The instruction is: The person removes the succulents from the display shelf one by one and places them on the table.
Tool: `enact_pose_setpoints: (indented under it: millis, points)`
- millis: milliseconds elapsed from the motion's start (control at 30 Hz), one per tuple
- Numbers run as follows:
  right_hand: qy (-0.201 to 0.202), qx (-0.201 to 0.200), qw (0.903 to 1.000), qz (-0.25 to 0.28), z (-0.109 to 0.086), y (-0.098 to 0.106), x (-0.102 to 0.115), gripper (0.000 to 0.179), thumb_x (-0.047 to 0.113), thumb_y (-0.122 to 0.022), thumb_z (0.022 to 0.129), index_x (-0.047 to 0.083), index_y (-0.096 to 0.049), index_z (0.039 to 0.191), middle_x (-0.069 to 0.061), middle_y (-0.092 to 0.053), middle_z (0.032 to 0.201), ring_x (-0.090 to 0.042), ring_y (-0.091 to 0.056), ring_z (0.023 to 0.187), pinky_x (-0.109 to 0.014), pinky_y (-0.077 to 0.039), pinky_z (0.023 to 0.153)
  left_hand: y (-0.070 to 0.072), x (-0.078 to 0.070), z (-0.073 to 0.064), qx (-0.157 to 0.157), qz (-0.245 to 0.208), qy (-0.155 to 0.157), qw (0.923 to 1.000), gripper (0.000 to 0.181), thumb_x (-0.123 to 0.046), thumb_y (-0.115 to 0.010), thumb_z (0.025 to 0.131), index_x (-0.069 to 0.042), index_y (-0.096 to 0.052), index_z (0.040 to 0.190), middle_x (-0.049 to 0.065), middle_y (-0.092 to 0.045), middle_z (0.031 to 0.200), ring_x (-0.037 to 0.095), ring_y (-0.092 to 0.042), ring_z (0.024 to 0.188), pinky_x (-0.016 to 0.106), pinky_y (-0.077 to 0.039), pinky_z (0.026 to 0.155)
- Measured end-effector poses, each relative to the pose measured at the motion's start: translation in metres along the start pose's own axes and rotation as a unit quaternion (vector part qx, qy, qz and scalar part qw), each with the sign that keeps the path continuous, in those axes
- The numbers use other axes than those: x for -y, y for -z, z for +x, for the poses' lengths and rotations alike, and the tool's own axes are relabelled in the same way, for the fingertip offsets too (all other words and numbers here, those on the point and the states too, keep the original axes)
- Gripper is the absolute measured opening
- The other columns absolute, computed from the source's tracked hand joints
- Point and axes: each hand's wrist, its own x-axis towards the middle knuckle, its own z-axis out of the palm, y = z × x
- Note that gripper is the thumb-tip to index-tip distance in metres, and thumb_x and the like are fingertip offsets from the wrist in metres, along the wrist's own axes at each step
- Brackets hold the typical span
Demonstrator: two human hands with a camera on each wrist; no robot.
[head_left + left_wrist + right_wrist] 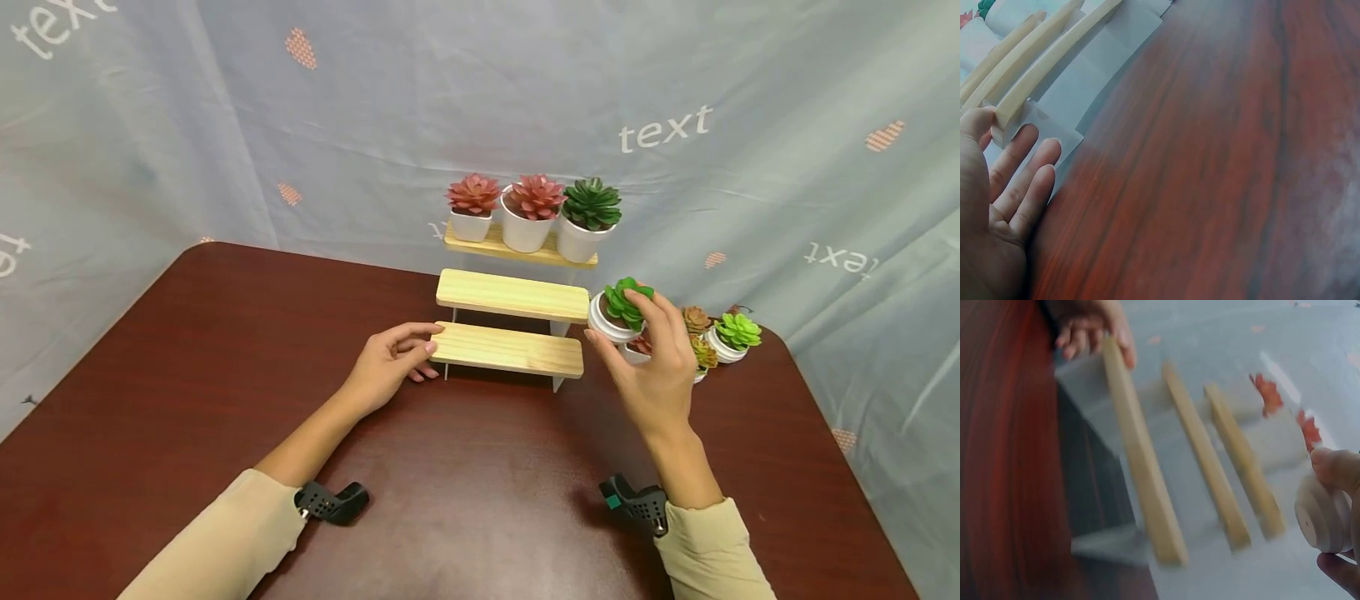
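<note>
The potted green succulent (pixel 618 310) is pinched by the right hand (pixel 660 362) right of frame centre, beside the right end of the middle shelf (pixel 513 293), whose long axis is set crosswise; depth cannot be judged. The lowest shelf (pixel 507 348) is pinched leftmost by the left hand (pixel 386 363).

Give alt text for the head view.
A person's right hand holds a green succulent in a round white pot beside a three-tier stand with pale wooden shelves, while the left hand grips the left end of the lowest shelf. Two red succulents and one dark-green succulent in white pots line the top shelf.
</note>
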Motion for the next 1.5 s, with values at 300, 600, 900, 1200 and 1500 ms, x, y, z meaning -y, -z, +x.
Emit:
enact_pose_setpoints:
  millis: [300, 600, 900, 1200, 1500]
  points:
    - [0.003, -0.018, 0.9993, -0.032, -0.02, 0.044, -0.039, 0.066, 0.0, -0.093, 0.065, 0.0, -0.067, 0.125, -0.026, -0.064, 0.127, -0.042, -0.061, 0.121, -0.008, -0.037, 0.107, 0.0, 0.002, -0.001, -0.001, 0.004, -0.003, 1.0, 0.034, -0.024, -0.061, 0.103, -0.015, -0.063, 0.135, 0.018, -0.072, 0.114, 0.015, -0.076, 0.079, 0.032, -0.062, 0.069]
    - [-0.026, -0.039, 0.9966, -0.067, -0.025, 0.072, -0.066, 0.065, -0.001, -0.092, 0.067, 0.0, -0.067, 0.127, -0.029, -0.063, 0.125, -0.028, -0.062, 0.112, 0.0, -0.039, 0.09, 0.0, 0.0, 0.0, -0.005, 0.008, -0.003, 0.9999, 0.033, -0.023, -0.06, 0.103, -0.014, -0.063, 0.135, 0.019, -0.072, 0.113, 0.014, -0.076, 0.078, 0.031, -0.062, 0.068]
    - [-0.064, -0.084, 0.9912, -0.08, -0.022, 0.091, -0.088, 0.063, -0.002, -0.091, 0.069, 0.001, -0.068, 0.127, -0.026, -0.064, 0.128, 0.009, -0.051, 0.117, 0.002, -0.042, 0.085, -0.001, 0.001, 0.001, -0.006, 0.01, -0.002, 0.9999, 0.032, -0.024, -0.06, 0.104, -0.014, -0.063, 0.134, 0.018, -0.072, 0.113, 0.014, -0.076, 0.078, 0.031, -0.062, 0.068]
    - [-0.095, -0.082, 0.9882, -0.089, -0.029, 0.096, -0.107, 0.063, -0.002, -0.09, 0.071, 0.003, -0.066, 0.13, -0.023, -0.063, 0.13, 0.012, -0.049, 0.116, 0.002, -0.041, 0.086, -0.001, 0.002, 0.001, -0.005, 0.009, -0.002, 0.9999, 0.032, -0.024, -0.06, 0.104, -0.014, -0.063, 0.134, 0.019, -0.073, 0.113, 0.014, -0.076, 0.078, 0.031, -0.062, 0.068]
    - [-0.128, -0.046, 0.9833, -0.121, -0.039, 0.097, -0.123, 0.061, 0.007, -0.088, 0.077, 0.003, -0.063, 0.133, -0.026, -0.061, 0.131, -0.025, -0.057, 0.109, -0.003, -0.034, 0.083, -0.001, 0.002, 0.001, -0.004, 0.011, -0.002, 0.9999, 0.032, -0.025, -0.06, 0.104, -0.015, -0.063, 0.134, 0.018, -0.073, 0.114, 0.013, -0.076, 0.078, 0.031, -0.062, 0.068]
